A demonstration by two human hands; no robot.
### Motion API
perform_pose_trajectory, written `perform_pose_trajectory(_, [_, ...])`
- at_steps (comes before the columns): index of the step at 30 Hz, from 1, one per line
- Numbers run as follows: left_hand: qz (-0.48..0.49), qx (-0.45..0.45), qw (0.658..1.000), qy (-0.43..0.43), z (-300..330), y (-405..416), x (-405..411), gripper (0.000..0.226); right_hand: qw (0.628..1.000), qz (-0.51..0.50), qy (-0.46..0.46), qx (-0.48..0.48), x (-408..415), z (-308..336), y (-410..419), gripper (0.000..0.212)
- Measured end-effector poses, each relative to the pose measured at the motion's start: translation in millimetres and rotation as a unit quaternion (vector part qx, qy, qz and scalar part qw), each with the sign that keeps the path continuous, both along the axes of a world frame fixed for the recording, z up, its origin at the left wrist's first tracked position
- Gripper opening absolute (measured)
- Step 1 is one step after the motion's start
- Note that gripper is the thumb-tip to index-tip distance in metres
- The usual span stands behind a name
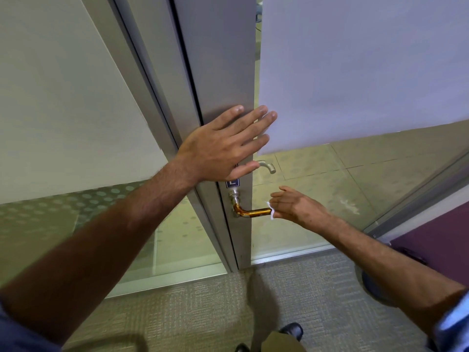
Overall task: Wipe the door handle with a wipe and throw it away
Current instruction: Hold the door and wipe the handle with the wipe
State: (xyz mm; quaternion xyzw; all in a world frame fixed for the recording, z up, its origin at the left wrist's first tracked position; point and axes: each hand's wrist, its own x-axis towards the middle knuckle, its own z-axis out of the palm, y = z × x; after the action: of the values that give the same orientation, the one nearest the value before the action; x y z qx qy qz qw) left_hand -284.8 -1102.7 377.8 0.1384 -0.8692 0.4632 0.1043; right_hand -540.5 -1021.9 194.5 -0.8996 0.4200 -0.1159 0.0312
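Note:
A metal lever door handle [251,212] with a coppery sheen sticks out to the right from the grey door frame [218,72]. My right hand [297,207] is at the handle's free end, pinching a small white wipe [271,210] against its tip. Little of the wipe shows between the fingers. My left hand [223,146] lies flat and open on the door's grey edge above the handle, fingers spread and holding nothing. A second silver handle [267,166] shows through the glass on the door's other side.
The door panel [355,72] is frosted above and clear glass below. A glass wall [63,97] stands at the left. Carpet [203,308] covers the floor near my shoes [291,330]. A purple panel [436,237] and a round grey object [373,288] are at the right.

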Motion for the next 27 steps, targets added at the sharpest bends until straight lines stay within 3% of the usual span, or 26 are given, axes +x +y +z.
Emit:
perform_pose_trajectory(4, [0.004,0.002,1.000,-0.002,0,1,-1,0.063,0.999,-0.052,0.008,-0.007,16,-11,11,0.031])
perform_pose_trajectory(9, [0.012,-0.003,1.000,-0.001,-2,1,1,0.064,0.987,-0.160,0.018,0.008,64,-27,30,0.063])
perform_pose_trajectory(16, [0.003,-0.011,1.000,0.024,-6,-2,1,0.063,0.983,-0.182,0.023,-0.023,111,-24,37,0.088])
perform_pose_trajectory(22, [-0.007,0.000,0.999,0.035,-8,-3,1,0.059,0.986,-0.143,0.063,-0.062,137,-18,27,0.065])
perform_pose_trajectory(24, [-0.009,0.002,0.999,0.036,-8,-3,1,0.058,0.988,-0.079,0.080,-0.109,123,-19,26,0.048])
perform_pose_trajectory(27, [-0.009,0.009,0.999,0.040,-10,-3,2,0.057,0.972,0.038,0.157,-0.173,92,-20,21,0.039])
